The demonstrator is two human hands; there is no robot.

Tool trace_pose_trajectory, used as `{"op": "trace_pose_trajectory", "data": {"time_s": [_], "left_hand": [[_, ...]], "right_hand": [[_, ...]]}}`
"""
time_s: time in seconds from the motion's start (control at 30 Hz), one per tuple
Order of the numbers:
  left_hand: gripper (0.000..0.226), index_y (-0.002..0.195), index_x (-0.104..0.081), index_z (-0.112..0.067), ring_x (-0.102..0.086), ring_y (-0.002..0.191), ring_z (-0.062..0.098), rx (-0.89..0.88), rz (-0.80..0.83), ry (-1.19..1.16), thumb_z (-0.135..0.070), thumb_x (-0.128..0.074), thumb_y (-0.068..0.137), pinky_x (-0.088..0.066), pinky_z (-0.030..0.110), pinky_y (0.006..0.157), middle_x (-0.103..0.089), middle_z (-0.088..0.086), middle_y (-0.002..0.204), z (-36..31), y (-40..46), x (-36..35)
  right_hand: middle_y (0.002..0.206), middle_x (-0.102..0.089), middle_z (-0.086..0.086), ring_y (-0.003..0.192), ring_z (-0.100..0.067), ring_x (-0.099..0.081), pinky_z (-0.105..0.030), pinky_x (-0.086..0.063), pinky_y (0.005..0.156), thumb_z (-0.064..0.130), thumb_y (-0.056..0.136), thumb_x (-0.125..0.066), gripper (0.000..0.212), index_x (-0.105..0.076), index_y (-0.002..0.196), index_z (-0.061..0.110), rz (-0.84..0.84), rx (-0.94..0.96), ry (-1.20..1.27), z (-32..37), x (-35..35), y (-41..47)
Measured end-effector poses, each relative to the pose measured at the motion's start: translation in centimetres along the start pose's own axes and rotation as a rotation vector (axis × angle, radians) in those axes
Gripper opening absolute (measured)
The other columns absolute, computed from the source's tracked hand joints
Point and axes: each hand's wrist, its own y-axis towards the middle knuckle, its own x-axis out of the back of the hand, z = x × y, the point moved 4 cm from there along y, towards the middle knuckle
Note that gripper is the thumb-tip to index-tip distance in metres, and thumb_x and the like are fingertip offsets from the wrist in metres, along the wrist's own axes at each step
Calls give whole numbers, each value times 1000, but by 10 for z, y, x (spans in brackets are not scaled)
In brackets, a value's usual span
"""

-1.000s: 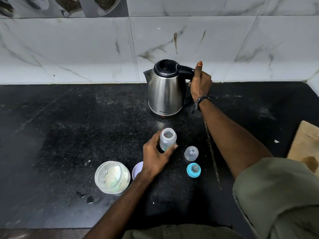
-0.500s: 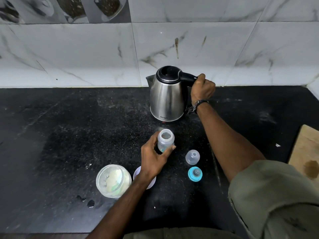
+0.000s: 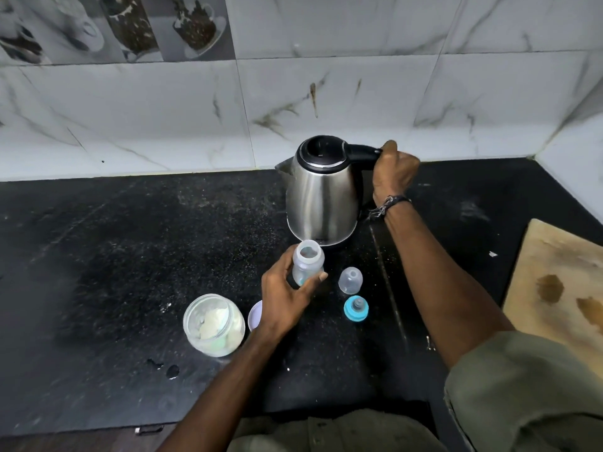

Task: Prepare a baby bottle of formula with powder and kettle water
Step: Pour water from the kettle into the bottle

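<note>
The right hand (image 3: 394,172) is gripping the steel kettle (image 3: 321,197) by its handle at 12 o'clock. The left hand (image 3: 287,296) is clasping the light, open baby bottle (image 3: 307,262) around its body. The kettle probably handles heavy, so the handle is the safe hold.

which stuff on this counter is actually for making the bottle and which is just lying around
For the job:
- steel electric kettle, right hand on its handle
- clear open baby bottle, held by left hand
- clear jar of pale powder
- blue teat ring
- clear dome cap

Lying about:
- stained wooden board

Left hand (image 3: 287,298) curled round bottle (image 3: 307,262), thumb on near side. Right hand (image 3: 394,172) fisted on kettle handle (image 3: 362,151), arm extended, wristband worn.
</note>
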Motion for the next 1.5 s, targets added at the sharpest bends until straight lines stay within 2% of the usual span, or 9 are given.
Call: {"op": "trace_pose_trajectory", "data": {"time_s": [0.27,0.47,0.6,0.73,0.9,1.03,1.2,1.37,1.5], "left_hand": [[49,119,-62,-54,-71,111,7,-4,41,-36,-43,-83,76,-57,35,97,-73,-27,115,-14,-13,0],[55,130,-66,-27,-70,115,11,-10,43,-59,-35,-82,78,-57,45,100,-75,-15,120,-14,-12,5],[52,127,-65,-36,-69,111,6,-9,64,-42,-32,-79,77,-57,45,99,-73,-26,115,-22,-10,8],[56,131,-61,-34,-67,112,1,18,78,-19,-36,-78,77,-56,43,102,-71,-31,115,-22,-11,10],[73,144,-56,-7,-65,125,13,4,63,11,-36,-74,79,-53,45,107,-71,-3,132,-25,-12,18],[70,146,-53,-4,-65,124,12,-7,80,26,-22,-75,82,-52,44,108,-71,1,132,-29,-14,21],[73,148,-51,-5,-65,127,18,6,91,42,-28,-74,83,-52,48,108,-70,3,135,-32,-17,23],[79,148,-51,-4,-64,129,20,-1,105,46,-42,-69,82,-51,49,109,-69,5,137,-37,-20,25],[79,148,-51,-4,-63,131,22,2,121,65,-42,-69,81,-50,50,109,-68,6,139,-36,-22,24]], "right_hand": [[42,-21,10,47,-17,-24,-33,-23,49,30,66,-55,43,-26,36,20,34,133,66,57,51,12],[59,-24,-8,58,-27,-21,-45,-24,43,36,59,-54,45,-27,49,1,131,220,76,69,73,16],[53,-20,1,59,-32,-16,-42,-18,48,32,61,-55,39,-21,50,16,192,273,62,75,80,5],[43,-19,12,50,-17,-16,-38,-15,53,21,67,-55,35,-29,44,22,217,307,45,80,83,-6],[42,-20,14,50,-14,-17,-35,-14,52,21,67,-54,34,-31,46,7,266,377,54,84,86,-13],[47,-25,4,53,-20,-20,-36,-16,52,26,65,-53,46,-38,49,-14,302,432,34,92,91,-20],[43,-18,14,50,-14,-16,-34,-13,51,23,66,-53,36,-22,48,17,339,487,-10,100,92,-30],[45,-18,12,53,-16,-17,-36,-12,49,22,67,-53,36,-23,47,16,349,531,-37,103,95,-34],[52,-24,-3,54,-20,-19,-40,-16,46,21,68,-52,37,-32,47,-3,343,552,-69,105,98,-38]]}}
